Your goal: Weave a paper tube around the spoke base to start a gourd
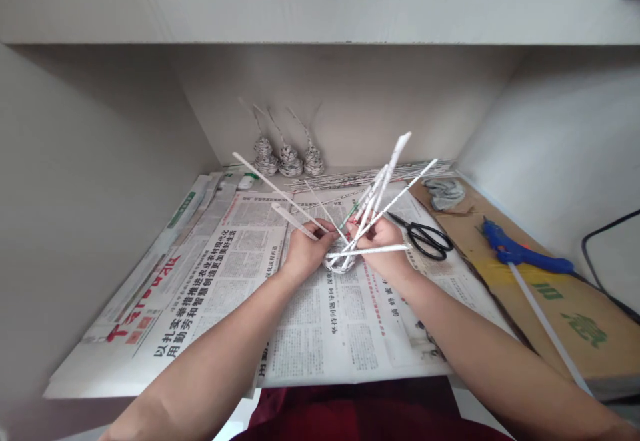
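Between my two hands sits a small round weave of rolled paper tubes (340,264), with several long white tube ends sticking out to the left, up and to the right. My left hand (307,251) is closed on its left side, thumb and fingers pinching near the rim. On the right side, my right hand (383,244) grips the weave and the bases of the upright paper tubes (377,187). The fingertips of both hands are partly hidden behind the tubes. Black-handled scissors (427,237) lie just beyond my right hand.
Newspaper sheets (210,281) cover the tabletop. Three finished gourd-shaped weaves (290,159) stand at the back wall, beside a bundle of paper tubes (370,175). At right, a blue glue gun (523,251) with a white stick lies on cardboard (560,334), near a crumpled grey wad (444,194).
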Demonstrator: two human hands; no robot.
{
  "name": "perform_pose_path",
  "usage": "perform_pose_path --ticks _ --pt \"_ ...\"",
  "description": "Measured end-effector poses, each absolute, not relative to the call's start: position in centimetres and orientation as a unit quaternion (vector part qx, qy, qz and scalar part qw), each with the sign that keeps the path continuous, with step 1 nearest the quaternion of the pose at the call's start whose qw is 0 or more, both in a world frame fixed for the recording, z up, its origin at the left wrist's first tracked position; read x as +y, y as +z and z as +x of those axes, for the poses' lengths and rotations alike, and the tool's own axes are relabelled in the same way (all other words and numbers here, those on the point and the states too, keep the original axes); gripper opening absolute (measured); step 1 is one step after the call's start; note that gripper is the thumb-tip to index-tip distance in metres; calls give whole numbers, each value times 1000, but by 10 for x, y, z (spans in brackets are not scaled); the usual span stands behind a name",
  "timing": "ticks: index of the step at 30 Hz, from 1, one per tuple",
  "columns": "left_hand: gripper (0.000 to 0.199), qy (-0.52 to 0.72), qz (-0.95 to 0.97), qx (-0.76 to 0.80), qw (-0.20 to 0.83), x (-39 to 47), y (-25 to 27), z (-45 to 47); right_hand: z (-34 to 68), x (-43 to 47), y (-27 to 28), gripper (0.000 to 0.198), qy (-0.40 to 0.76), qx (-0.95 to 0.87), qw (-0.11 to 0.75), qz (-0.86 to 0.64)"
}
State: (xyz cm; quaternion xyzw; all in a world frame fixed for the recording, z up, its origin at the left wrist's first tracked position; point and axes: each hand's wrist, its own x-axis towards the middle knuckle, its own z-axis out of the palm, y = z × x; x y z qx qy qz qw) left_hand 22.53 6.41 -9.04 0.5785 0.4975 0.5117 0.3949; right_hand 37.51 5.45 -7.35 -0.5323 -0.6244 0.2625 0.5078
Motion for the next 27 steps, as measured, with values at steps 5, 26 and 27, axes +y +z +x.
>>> perform_pose_path --ticks 5,26,27 --pt "13 556 566 460 399 60 -82 229 369 55 -66 23 360 -521 626 -455" --pt "13 562 642 452 261 54 -74 223 376 63 -59 21 576 -335 617 -418" --pt "14 565 641 450 259 54 -74 222 376 62 -58 21 579 -331 617 -418"
